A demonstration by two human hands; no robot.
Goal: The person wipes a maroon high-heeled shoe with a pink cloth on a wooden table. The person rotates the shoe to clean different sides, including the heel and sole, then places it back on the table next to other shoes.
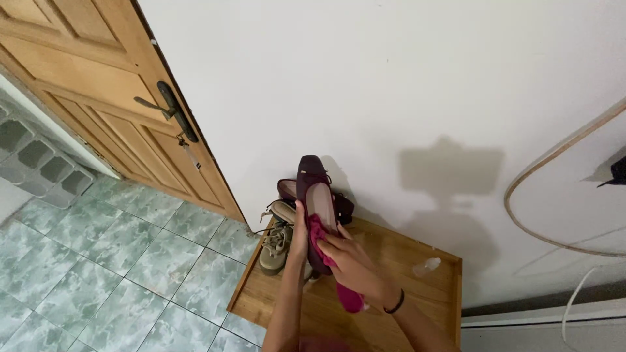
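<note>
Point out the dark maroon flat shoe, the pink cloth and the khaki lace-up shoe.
dark maroon flat shoe (pixel 312 171), head view, on its toe cap.
pink cloth (pixel 350 298), head view, on the end hanging below the hand.
khaki lace-up shoe (pixel 274 251), head view, on the laced front.

No packages, labels, signs or screens in view
</note>
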